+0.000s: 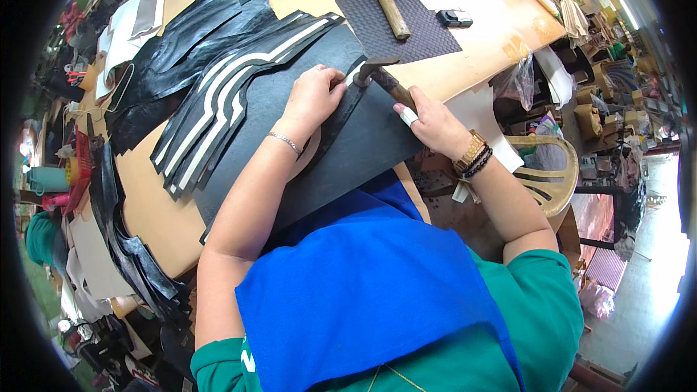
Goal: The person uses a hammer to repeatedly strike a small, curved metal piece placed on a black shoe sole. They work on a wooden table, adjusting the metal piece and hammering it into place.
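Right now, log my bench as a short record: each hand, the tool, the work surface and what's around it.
Left hand: fingertips at the upper end of a black strip; grip unclear
Right hand: closed around a hammer handle
Hammer head: at the strip's upper end; contact unclear
Work surface: dark board
Left of board: black leather-like pieces with white bands
Beyond board: second hammer on textured mat

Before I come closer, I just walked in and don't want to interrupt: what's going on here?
The person's right hand grips a hammer, its head by the far end of a black strip. The left hand is at that strip, over a dark sheet. Black pieces with white bands lie fanned to the left; a second hammer rests on a textured mat beyond.
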